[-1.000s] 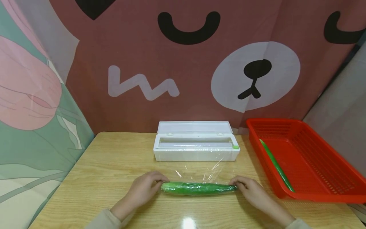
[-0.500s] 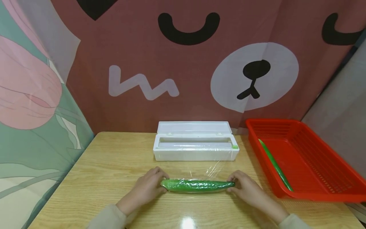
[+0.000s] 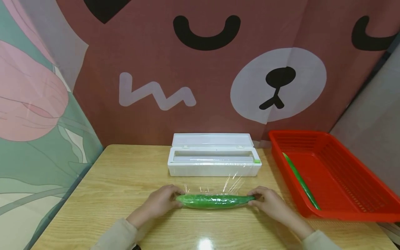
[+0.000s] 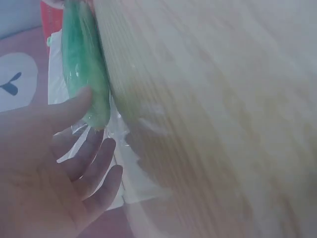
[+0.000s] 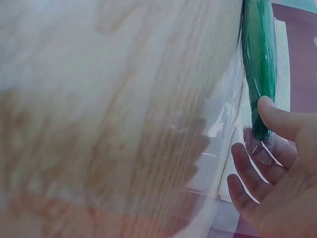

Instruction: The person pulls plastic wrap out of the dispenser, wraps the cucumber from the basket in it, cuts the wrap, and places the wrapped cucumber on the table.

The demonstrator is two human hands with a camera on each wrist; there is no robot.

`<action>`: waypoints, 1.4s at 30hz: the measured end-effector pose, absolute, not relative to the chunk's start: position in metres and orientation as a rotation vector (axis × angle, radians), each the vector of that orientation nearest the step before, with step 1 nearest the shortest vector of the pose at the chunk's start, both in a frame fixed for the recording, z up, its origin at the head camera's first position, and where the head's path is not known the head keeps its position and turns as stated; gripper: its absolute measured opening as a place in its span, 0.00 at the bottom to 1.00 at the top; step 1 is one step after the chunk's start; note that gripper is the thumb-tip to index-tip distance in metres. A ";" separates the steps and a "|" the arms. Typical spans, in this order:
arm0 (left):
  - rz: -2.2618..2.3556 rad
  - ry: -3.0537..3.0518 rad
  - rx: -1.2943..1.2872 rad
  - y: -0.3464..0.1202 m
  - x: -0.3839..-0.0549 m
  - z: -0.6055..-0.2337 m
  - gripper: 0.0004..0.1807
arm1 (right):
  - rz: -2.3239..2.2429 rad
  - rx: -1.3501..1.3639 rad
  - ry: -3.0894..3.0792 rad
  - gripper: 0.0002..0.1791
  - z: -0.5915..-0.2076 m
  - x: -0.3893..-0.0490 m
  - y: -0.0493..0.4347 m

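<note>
Tapered cucumber (image 3: 215, 201) shifted nearer white box (image 3: 214, 170); clear film (image 3: 232, 184) creased between.

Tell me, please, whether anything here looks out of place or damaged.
Only the red basket looks slightly odd: its right side appears to reach past the edge of the table. Nothing looks spilled or damaged around the film-covered cucumber.

Bare hands (image 3: 163, 200), plain pale beige sleeves (image 3: 115, 238); a small black piece (image 3: 136, 247) by the left cuff (image 3: 128, 226), possibly a strap
</note>
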State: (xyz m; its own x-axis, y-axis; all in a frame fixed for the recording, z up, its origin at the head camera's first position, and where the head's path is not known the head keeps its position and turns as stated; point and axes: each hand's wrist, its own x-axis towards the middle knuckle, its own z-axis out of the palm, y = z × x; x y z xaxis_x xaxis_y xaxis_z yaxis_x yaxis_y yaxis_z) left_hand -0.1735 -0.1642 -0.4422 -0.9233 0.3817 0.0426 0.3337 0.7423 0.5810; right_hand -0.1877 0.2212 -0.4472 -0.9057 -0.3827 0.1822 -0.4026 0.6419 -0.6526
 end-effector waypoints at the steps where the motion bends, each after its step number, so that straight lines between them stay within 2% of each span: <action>1: 0.954 2.844 0.577 -0.165 -0.174 -0.443 0.20 | 1.142 0.672 -2.825 0.11 -0.448 -0.189 0.222; 7: 1.042 2.796 0.512 -0.167 -0.175 -0.442 0.17 | 1.219 0.663 -2.820 0.15 -0.452 -0.196 0.225; 15: 1.012 2.826 0.562 -0.169 -0.178 -0.442 0.18 | 1.210 0.566 -2.865 0.09 -0.454 -0.201 0.224; 23: 0.953 2.836 0.561 -0.168 -0.178 -0.442 0.26 | 1.003 0.609 -2.833 0.12 -0.451 -0.203 0.221; 29: 0.921 2.863 0.563 -0.165 -0.181 -0.441 0.27 | 0.887 0.682 -2.782 0.19 -0.448 -0.205 0.213; 32: 0.934 2.871 0.509 -0.164 -0.182 -0.441 0.25 | 0.934 0.679 -2.773 0.19 -0.447 -0.207 0.209; 42: 0.961 2.909 0.445 -0.165 -0.186 -0.445 0.15 | 1.132 0.580 -2.826 0.12 -0.447 -0.211 0.208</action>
State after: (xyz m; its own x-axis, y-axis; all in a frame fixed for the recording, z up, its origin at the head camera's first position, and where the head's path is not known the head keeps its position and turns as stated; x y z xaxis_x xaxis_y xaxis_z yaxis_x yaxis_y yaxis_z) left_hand -0.1855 -0.1653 -0.4455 -0.9576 0.2843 0.0466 0.2561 0.7661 0.5895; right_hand -0.2114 0.2081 -0.4473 -0.9291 -0.3255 0.1755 -0.3566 0.6632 -0.6580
